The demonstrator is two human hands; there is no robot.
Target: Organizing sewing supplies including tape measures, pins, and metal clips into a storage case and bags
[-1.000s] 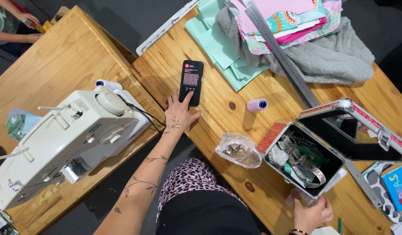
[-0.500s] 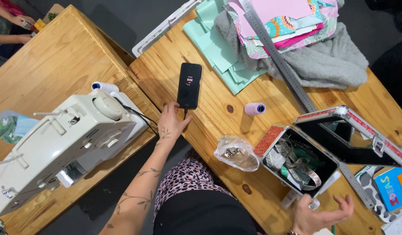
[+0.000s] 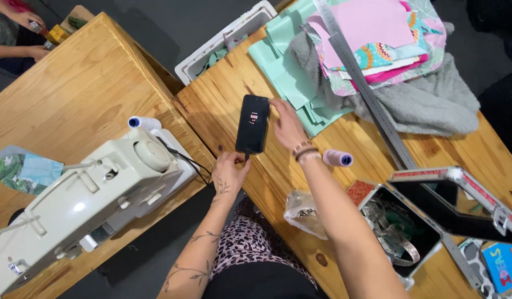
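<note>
A black phone (image 3: 252, 123) lies on the wooden table (image 3: 223, 105) with its screen lit. My left hand (image 3: 229, 170) is at its near end, fingers pinched where a thin black cable (image 3: 181, 157) from the sewing machine side reaches the phone. My right hand (image 3: 286, 125), with bracelets on the wrist, reaches across from the right. Its fingers rest on the phone's right edge near the top.
A white sewing machine (image 3: 95, 199) with a thread spool (image 3: 143, 123) stands on the left table. A pink spool (image 3: 338, 158), a plastic bag (image 3: 303, 213), an open case (image 3: 416, 221), a metal ruler (image 3: 367, 94) and stacked fabrics (image 3: 378, 39) lie to the right. Another person's hands (image 3: 29, 22) are at the top left.
My right hand has left the open case and come up to the phone's right edge. My left hand has closed at the phone's near end. The view has shifted closer.
</note>
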